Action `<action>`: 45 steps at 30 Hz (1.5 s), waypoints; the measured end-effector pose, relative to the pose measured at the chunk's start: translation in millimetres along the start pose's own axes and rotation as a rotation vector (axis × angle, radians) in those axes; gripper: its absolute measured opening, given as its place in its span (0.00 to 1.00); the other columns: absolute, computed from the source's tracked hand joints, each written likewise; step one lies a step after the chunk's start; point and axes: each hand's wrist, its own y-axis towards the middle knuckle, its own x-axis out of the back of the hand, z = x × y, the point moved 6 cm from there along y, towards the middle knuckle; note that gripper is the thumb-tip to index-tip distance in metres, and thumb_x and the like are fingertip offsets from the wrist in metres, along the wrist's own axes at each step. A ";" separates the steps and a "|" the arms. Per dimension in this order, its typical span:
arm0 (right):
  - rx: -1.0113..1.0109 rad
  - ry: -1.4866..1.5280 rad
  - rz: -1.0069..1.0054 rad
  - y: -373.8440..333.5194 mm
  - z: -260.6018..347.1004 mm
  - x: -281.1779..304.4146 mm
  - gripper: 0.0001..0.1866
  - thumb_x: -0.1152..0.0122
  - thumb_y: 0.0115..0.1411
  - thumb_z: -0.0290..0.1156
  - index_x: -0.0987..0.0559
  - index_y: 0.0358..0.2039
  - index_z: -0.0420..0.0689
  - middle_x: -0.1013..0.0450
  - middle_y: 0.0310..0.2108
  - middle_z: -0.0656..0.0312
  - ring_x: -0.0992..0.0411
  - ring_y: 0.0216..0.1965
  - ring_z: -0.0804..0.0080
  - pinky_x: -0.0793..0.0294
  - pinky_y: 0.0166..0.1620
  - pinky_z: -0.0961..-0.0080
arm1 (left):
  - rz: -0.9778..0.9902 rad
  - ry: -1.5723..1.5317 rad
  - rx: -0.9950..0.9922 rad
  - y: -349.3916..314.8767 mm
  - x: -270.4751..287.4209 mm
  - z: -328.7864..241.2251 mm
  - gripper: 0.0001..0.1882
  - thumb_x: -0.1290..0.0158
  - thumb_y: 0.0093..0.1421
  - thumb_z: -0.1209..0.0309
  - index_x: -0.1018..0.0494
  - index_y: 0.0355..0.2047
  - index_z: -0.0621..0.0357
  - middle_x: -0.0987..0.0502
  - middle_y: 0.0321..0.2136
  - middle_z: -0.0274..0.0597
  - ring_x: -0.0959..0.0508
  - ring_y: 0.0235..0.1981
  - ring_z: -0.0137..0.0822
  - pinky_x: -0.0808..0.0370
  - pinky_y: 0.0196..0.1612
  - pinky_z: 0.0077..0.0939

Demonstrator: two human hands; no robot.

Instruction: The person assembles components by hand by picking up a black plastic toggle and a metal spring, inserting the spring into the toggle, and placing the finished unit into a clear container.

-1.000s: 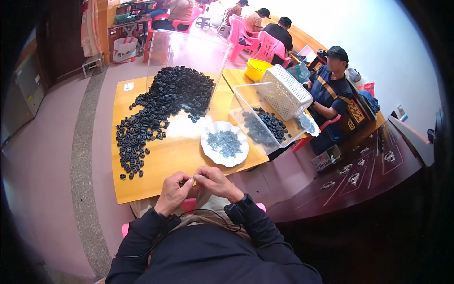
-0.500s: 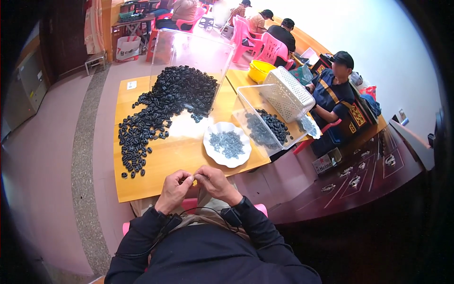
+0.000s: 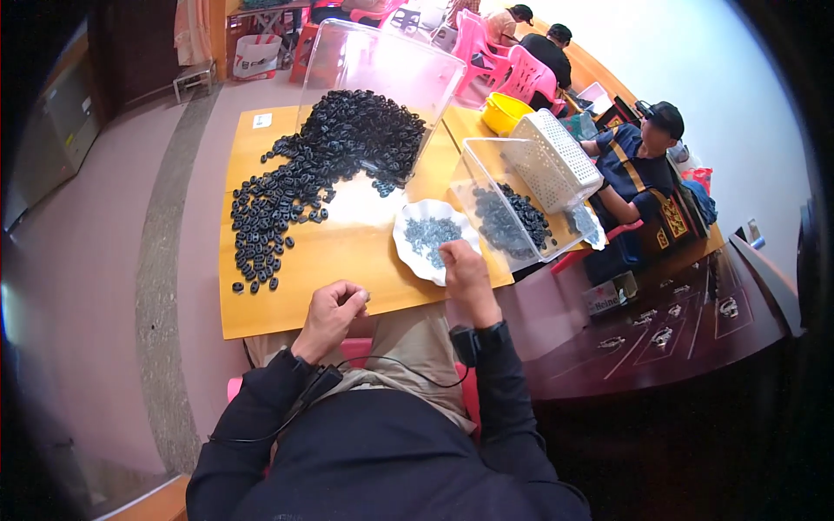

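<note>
My left hand (image 3: 333, 318) is above the near table edge, thumb and fingers pinched together. Whatever it holds is too small to name. At the near right rim of a scalloped white plate (image 3: 404, 249), my right hand (image 3: 467, 280) is closed, its fingertips over the plate. I cannot make out what is in them. Small clear, greyish pieces (image 3: 430, 236) cover the middle of the plate. Beyond my left hand, small black oval pieces with holes (image 3: 261, 221) spread loosely from a large heap (image 3: 369, 130) of the same kind.
A clear plastic box (image 3: 382, 56) lies around the heap's far end. Right of the plate, another clear box (image 3: 479, 165) holds black pieces, with a white perforated basket (image 3: 556, 165) against it. Behind are a yellow basin (image 3: 506, 113) and a seated person (image 3: 638, 165).
My hands have separated. The right one moved forward and right to the plate, while the left stayed near the table edge, still pinched. The whole view has shifted slightly.
</note>
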 end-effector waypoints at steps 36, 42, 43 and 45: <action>-0.579 1.240 0.337 -40.4 52.0 -106.5 0.06 0.44 0.63 0.25 0.24 0.37 0.35 0.25 0.28 0.62 0.26 0.28 0.78 0.20 0.34 0.79 | -0.147 -0.578 0.281 -1.1 9.8 11.6 0.11 0.51 0.62 0.80 0.30 0.44 0.71 0.23 0.38 0.49 0.20 0.37 0.35 0.20 0.44 0.26; -0.550 1.195 0.370 -38.9 51.8 -109.3 0.06 0.43 0.62 0.24 0.24 0.37 0.35 0.24 0.30 0.61 0.25 0.30 0.77 0.19 0.35 0.79 | -0.206 -0.585 0.307 -1.7 11.5 15.4 0.10 0.50 0.62 0.80 0.30 0.43 0.71 0.22 0.35 0.48 0.19 0.35 0.33 0.20 0.41 0.23; -0.556 1.199 0.374 -38.0 53.2 -109.0 0.06 0.43 0.62 0.24 0.24 0.37 0.35 0.24 0.30 0.61 0.25 0.30 0.77 0.19 0.35 0.79 | -0.215 -0.580 0.302 -1.8 12.8 17.2 0.10 0.49 0.61 0.80 0.29 0.43 0.71 0.22 0.35 0.48 0.19 0.34 0.32 0.20 0.41 0.22; -0.580 1.184 0.384 -37.3 54.0 -109.1 0.05 0.43 0.61 0.23 0.23 0.37 0.35 0.24 0.31 0.63 0.26 0.31 0.80 0.21 0.36 0.82 | -0.223 -0.575 0.312 -1.5 13.2 17.4 0.10 0.49 0.61 0.80 0.29 0.43 0.71 0.22 0.34 0.47 0.20 0.34 0.32 0.20 0.40 0.22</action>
